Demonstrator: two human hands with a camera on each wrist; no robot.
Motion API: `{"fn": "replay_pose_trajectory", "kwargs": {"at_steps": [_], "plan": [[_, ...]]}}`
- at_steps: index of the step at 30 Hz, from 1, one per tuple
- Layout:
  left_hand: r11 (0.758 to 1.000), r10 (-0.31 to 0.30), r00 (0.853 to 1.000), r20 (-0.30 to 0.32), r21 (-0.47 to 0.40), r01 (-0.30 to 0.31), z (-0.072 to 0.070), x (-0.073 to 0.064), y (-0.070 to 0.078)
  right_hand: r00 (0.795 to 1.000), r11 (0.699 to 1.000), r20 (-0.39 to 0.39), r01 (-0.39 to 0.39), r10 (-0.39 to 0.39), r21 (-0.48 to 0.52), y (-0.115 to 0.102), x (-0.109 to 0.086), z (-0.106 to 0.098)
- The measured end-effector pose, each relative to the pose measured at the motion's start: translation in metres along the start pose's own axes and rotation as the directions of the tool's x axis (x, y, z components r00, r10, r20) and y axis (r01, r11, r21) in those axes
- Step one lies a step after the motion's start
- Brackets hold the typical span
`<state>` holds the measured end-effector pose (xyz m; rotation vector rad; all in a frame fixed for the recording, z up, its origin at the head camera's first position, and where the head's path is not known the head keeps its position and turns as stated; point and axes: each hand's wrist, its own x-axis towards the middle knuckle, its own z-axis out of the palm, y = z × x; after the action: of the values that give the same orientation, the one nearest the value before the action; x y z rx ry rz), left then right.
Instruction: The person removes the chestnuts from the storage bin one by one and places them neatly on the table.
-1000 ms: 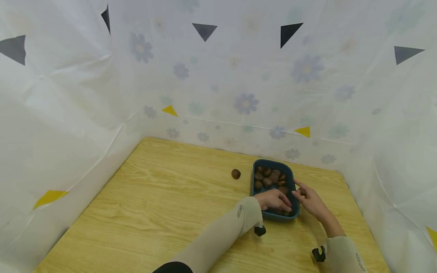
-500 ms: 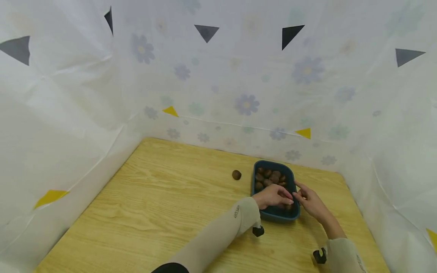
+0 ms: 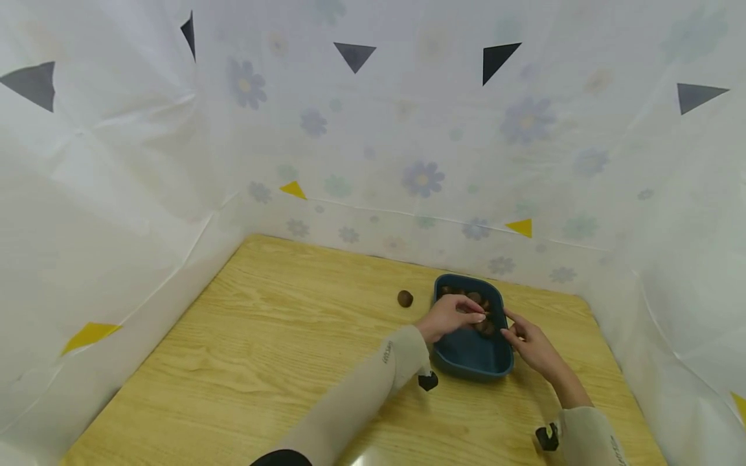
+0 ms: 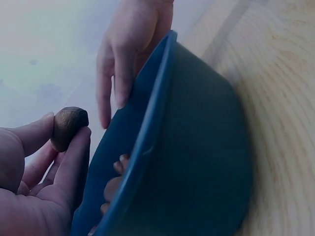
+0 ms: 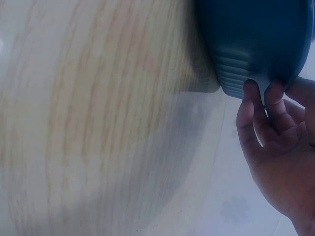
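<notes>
Blue bin (image 3: 472, 353) sits on your bench (image 3: 262, 336), toward the right. Chestnuts in the bin (image 3: 474, 298) are grouped at its far end, partly covered by your left hand (image 3: 445, 318); the floor shows at the near end. Your left hand is over the bin, pinching one chestnut (image 4: 69, 129) between thumb and fingers. Your right hand (image 3: 533, 346) grips the bin's right rim. A loose chestnut (image 3: 405, 298) lies on the bench just left of the bin.

Left wrist view shows the pinched chestnut plainly, above rim level; in the head view your fingers mostly hide it. Only the right wrist view shows ridges low on the bin wall and your right fingertips (image 5: 251, 88) against it.
</notes>
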<state>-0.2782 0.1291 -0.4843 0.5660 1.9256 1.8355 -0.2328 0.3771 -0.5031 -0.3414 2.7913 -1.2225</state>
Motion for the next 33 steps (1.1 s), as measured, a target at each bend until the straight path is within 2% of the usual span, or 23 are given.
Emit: {"fn": "replay_pose_trajectory", "kwargs": {"at_steps": [2,8,12,18,24,28,33], "plan": [[1.000,0.016,1.000,-0.019,-0.025,-0.016,-0.007,0.000,0.002,1.000,1.000,0.001,0.006,-0.006,0.001,0.000,0.000,0.000],[0.999,0.038,0.995,-0.095,0.017,-0.036,-0.031,-0.004,0.006,1.000,1.000,0.009,0.015,-0.015,0.007,-0.003,0.000,-0.001],[0.996,0.031,0.990,-0.138,-0.074,-0.042,-0.051,-0.008,0.005,1.000,1.000,0.014,0.007,-0.008,0.006,-0.005,-0.001,-0.002],[0.980,0.024,0.969,-0.247,-0.183,-0.071,-0.083,-0.011,0.003,1.000,1.000,0.013,-0.007,0.007,0.004,-0.002,0.001,-0.003],[0.983,0.009,0.942,-0.334,-0.170,-0.070,-0.113,-0.018,-0.006,1.000,1.000,0.015,-0.012,0.012,0.014,-0.002,0.004,-0.002],[0.983,-0.001,0.924,-0.381,-0.170,-0.069,-0.126,-0.023,-0.014,1.000,1.000,0.019,-0.006,0.006,0.015,-0.003,0.003,-0.002],[0.982,-0.014,0.909,-0.416,-0.175,-0.065,-0.135,-0.028,-0.020,1.000,1.000,0.019,-0.002,0.002,0.014,-0.003,0.002,-0.002]]}}
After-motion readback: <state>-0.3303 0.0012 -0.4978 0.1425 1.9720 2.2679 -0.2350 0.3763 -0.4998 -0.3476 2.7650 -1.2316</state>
